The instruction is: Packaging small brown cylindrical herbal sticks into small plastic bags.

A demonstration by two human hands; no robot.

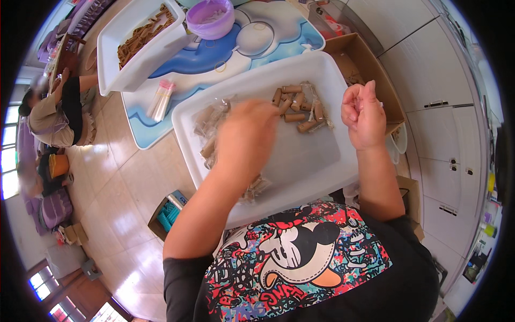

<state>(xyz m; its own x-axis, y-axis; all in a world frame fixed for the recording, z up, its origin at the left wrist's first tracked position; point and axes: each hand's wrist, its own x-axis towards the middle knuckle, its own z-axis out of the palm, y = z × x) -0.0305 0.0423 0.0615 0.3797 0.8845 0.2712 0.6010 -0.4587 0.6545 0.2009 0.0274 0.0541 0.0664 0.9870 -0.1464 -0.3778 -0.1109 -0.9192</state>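
Observation:
A large white tray [322, 185] lies in front of me. My left hand [248, 131] is over its left half, smeared by motion, so its fingers cannot be read. Beside it, along the tray's left side, are several brown pieces in clear plastic wrapping [206, 126]. Small brown cylinders [294, 117], some with pale strings, lie loose in a heap toward the far right of the tray. Above the tray's right rim my right hand [366, 115] is closed with fingers curled in; a bit of something pale shows at its edge, too small to name.
A white bin of brown pieces [145, 40] and a purple-lined tub [211, 21] stand on the blue-and-white table [177, 67], near a bundle of clear plastic sleeves [161, 101]. A cardboard box [383, 88] adjoins the tray's right side. Another person [53, 121] sits at far left.

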